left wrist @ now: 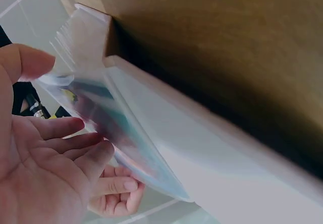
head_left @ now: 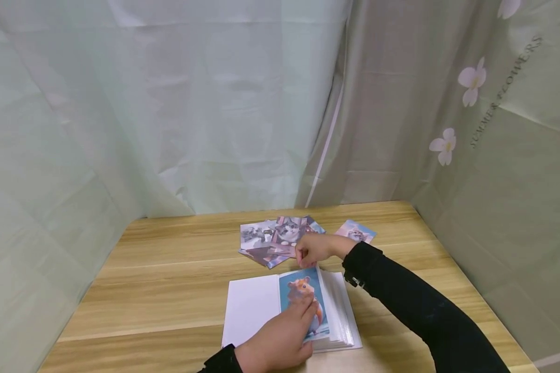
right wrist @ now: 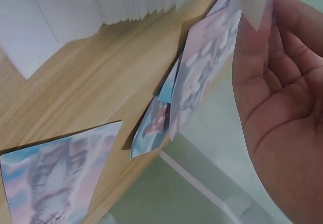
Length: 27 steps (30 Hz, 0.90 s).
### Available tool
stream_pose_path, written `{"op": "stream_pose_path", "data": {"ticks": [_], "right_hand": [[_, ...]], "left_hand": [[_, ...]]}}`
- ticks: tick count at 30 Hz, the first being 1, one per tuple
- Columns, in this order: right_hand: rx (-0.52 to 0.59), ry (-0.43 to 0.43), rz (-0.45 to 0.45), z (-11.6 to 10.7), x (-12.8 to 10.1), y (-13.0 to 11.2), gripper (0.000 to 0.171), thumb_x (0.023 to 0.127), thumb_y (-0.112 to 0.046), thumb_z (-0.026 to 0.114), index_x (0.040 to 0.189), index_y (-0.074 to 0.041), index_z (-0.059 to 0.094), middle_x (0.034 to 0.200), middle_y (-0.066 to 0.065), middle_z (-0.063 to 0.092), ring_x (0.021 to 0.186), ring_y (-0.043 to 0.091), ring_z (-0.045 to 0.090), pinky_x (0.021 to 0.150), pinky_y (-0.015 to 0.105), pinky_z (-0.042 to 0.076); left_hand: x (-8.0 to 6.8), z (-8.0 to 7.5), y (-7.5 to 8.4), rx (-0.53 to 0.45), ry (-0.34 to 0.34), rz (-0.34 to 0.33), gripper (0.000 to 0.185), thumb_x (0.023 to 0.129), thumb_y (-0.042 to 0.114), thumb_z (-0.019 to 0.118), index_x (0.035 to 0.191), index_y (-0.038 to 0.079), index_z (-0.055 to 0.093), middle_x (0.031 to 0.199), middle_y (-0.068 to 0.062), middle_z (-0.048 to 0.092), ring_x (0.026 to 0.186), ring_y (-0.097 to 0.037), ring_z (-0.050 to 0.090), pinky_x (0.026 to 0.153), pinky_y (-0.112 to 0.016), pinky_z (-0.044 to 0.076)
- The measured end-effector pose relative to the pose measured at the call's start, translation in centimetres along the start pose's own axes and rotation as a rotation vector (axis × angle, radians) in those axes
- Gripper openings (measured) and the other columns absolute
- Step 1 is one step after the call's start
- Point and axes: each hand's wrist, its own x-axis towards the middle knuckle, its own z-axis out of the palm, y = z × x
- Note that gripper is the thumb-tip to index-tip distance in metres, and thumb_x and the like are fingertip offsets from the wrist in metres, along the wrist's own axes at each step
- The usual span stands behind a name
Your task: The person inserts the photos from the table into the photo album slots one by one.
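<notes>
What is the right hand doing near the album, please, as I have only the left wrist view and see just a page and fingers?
Observer: In the head view the right hand sits at the top edge of the hamster photo page, fingers curled at its corner.
Operator: And where is the left hand?
Observer: The left hand lies flat on the lower part of that page of the open album.
Operator: Is anything else on the table?
Observer: Loose cat photos lie spread beyond the album, with one more apart to their right.

"SUMMER FLOWERS" on curtain [head_left: 504, 98] (floral)
</notes>
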Motion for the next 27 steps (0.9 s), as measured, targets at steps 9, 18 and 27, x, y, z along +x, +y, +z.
{"op": "stream_pose_path", "data": {"ticks": [9,18,27], "right_hand": [[0.054,0.093,-0.034,-1.2,-1.4,0.4,0.01,0.09,0.007,0.064,0.085,-0.001,0.068,0.067,-0.004,0.059,0.061,0.007,0.052,0.059,0.021,0.047],[0.052,0.268,0.028,-3.5,-5.2,2.1,0.008,0.094,-0.001,0.066,0.088,-0.004,0.068,0.074,0.0,0.063,0.064,0.012,0.056,0.061,0.028,0.051],[0.055,0.32,0.093,-4.2,-7.8,2.4,0.007,0.094,-0.003,0.068,0.088,-0.007,0.069,0.081,0.008,0.068,0.072,0.021,0.063,0.064,0.03,0.055]], "left_hand": [[-0.3,0.2,0.4,-0.018,0.034,-0.008,0.067,0.089,0.022,0.06,0.148,-0.004,0.042,0.158,-0.021,0.032,0.147,-0.028,0.031,0.111,-0.034,0.039],[-1.4,0.1,0.5,-0.167,0.127,-0.073,0.077,0.087,0.012,0.057,0.155,-0.005,0.026,0.162,-0.022,0.022,0.148,-0.031,0.027,0.109,-0.04,0.042],[-2.9,-0.7,-0.5,-0.149,0.422,-0.05,0.083,0.079,0.005,0.059,0.155,-0.003,0.026,0.161,-0.021,0.027,0.146,-0.028,0.032,0.108,-0.044,0.042]]}}
